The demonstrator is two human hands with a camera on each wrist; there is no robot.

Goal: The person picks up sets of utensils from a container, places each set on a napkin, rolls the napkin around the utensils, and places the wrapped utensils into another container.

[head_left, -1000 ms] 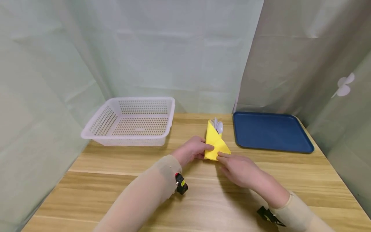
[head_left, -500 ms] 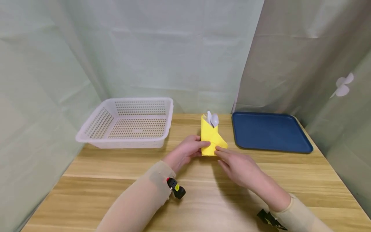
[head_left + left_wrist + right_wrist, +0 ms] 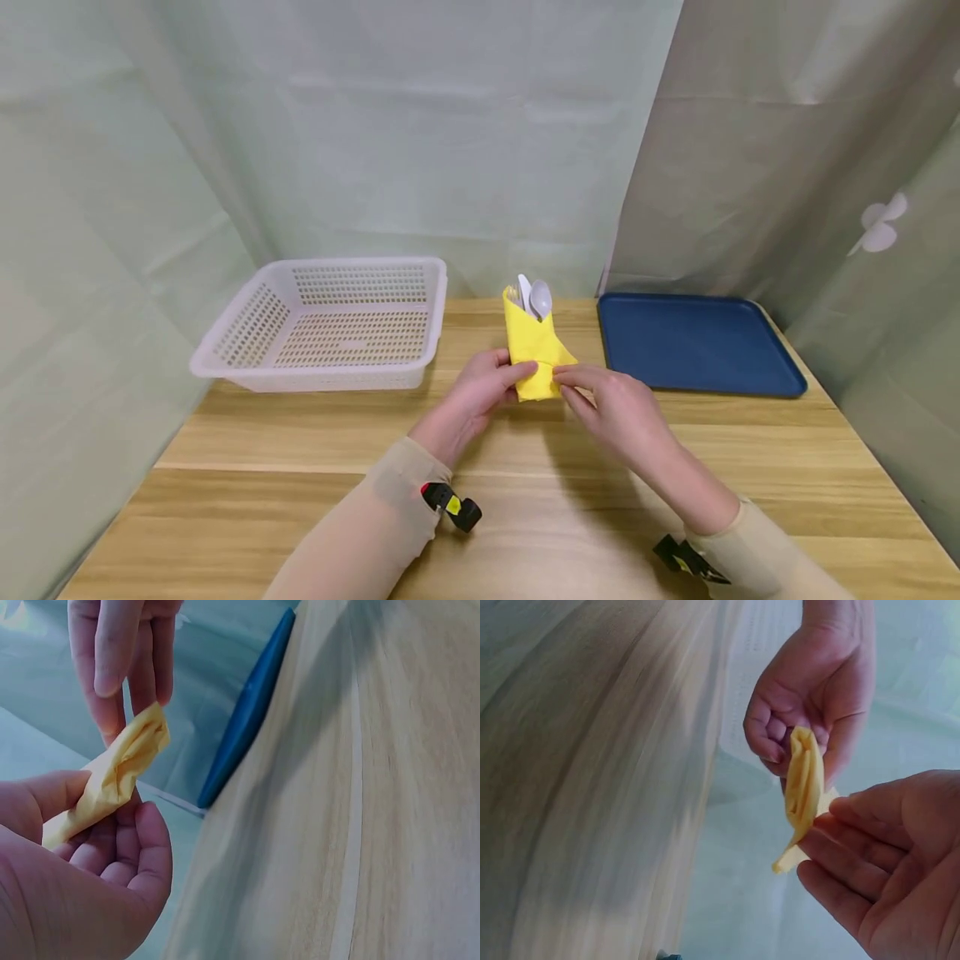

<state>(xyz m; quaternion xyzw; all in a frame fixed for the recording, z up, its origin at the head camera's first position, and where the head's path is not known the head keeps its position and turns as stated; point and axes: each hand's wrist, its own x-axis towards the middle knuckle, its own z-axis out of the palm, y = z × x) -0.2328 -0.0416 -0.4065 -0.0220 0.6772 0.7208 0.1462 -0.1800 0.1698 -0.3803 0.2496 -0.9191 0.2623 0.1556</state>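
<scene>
A folded yellow napkin (image 3: 531, 346) stands tilted up over the table as a pouch. Out of its top stick a white spoon (image 3: 541, 297), a white knife (image 3: 524, 292) and a fork (image 3: 513, 295). My left hand (image 3: 480, 387) grips the pouch from the left, thumb across its front and curled fingers behind, as the left wrist view shows. From the right, my right hand (image 3: 618, 412) pinches the loose side flap between thumb and fingertips. Folded layers at the pouch's bottom end (image 3: 802, 776) face the right wrist camera.
A white perforated plastic basket (image 3: 412, 377) stands at the back left of the wooden table (image 3: 517, 517). At the back right lies a blue tray (image 3: 701, 346). Pale curtains (image 3: 450, 150) hang behind and on both sides.
Both hands have brought the napkin pouch up and slightly left, tilting its cutlery end higher. The right fingers have shifted along with the flap. Basket and tray stay in place.
</scene>
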